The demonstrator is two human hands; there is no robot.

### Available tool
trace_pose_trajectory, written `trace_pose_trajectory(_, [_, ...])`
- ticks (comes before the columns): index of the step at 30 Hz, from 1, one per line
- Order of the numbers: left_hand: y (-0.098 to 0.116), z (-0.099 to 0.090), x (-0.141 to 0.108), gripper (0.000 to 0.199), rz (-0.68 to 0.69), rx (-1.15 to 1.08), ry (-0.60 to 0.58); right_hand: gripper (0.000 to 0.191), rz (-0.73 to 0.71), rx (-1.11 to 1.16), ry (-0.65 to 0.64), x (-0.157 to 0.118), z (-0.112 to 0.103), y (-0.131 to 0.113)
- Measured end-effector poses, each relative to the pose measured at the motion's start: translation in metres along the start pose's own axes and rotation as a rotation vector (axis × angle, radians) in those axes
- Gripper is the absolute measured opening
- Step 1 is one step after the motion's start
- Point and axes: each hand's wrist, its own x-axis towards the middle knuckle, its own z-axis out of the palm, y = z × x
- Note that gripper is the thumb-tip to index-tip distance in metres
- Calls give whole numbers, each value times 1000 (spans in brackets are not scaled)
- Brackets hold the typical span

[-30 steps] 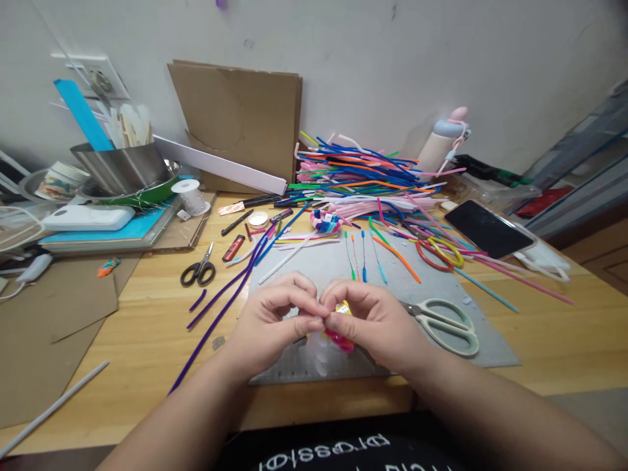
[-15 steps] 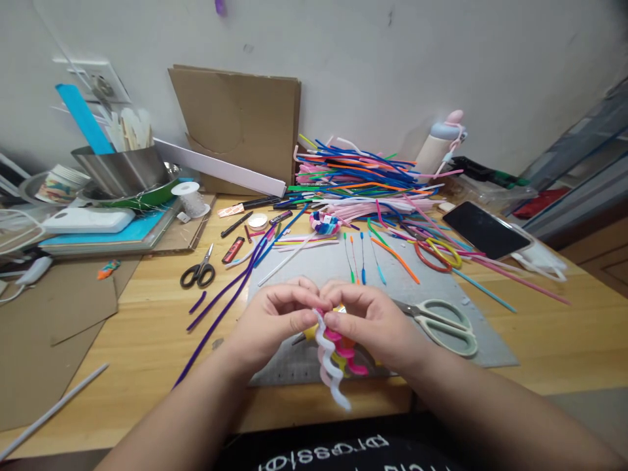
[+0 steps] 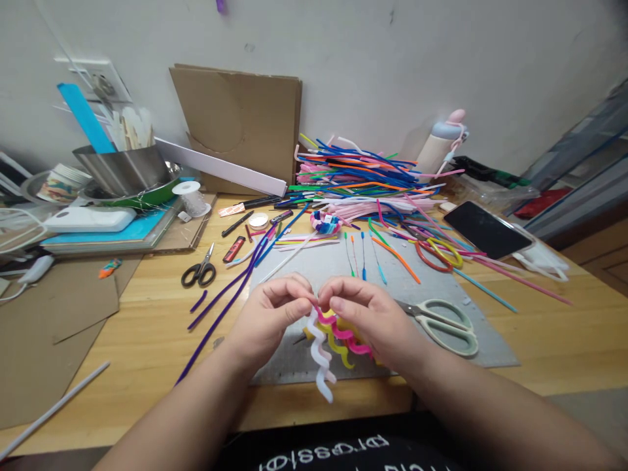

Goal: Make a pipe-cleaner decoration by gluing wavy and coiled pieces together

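My left hand [image 3: 277, 314] pinches the top of a bunch of wavy, spiral-curled pipe cleaners [image 3: 321, 356] between thumb and index finger. White and pale pink strands hang below it. Curled hot-pink and yellow strands slant down to the right, under my right hand [image 3: 373, 317]. That hand's thumb and fingers are bent close together at the upper end of the bunch; its exact grip is partly hidden. Behind the strands, a yellow item with a dark tip lies on the grey mat [image 3: 275, 366], mostly covered. Green-handled scissors [image 3: 449, 327] rest right of my right hand.
A heap of coloured pipe cleaners [image 3: 363, 173] lies at the back. Small black scissors [image 3: 198, 271] and purple pipe cleaners [image 3: 220, 304] are at left. Short two-ended pieces [image 3: 364, 255] lie on the mat. A phone [image 3: 485, 229] and red-handled scissors [image 3: 434, 256] are at right.
The hands have moved slightly apart at the fingertips. White strands have swung left, and the hot-pink and yellow strands are now spread further right and show more.
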Motion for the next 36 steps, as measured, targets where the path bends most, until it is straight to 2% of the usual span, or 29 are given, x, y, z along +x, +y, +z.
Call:
trace_pose_trajectory(7, [0,-1,2,17,-83,-119,173,18,16,-18,97,3,-1,0])
trace_pose_trajectory(10, [-3,-6,7,20,-170,-217,328,19,12,-1,170,5,-2,2])
trace_pose_trajectory(12, [-6,-11,12,19,-196,-237,470,18,-62,-3,244,7,-4,4])
trace_pose_trajectory(15, [-8,-21,18,13,-149,-195,639,19,-155,11,310,12,-6,8])
trace_pose_trajectory(17, [-8,-24,19,10,-88,-161,682,16,-155,-58,319,13,-7,10])
trace_pose_trajectory(21, [-4,-18,12,11,132,35,607,9,-165,-318,318,13,-5,15])
trace_pose_trajectory(25, [-2,-7,4,8,339,292,472,15,-108,-228,209,11,2,18])
trace_pose_trajectory(27, [-2,-4,1,8,377,386,434,15,-87,-231,180,10,5,16])
trace_pose_trajectory(31, [-1,-3,-2,8,408,460,419,8,-125,-410,200,7,6,10])
trace_pose_trajectory(33, [-1,-2,-3,8,410,463,438,13,-152,-463,209,6,5,8])
trace_pose_trajectory(36, [1,-1,-4,7,420,457,471,21,-146,-408,154,5,3,6])
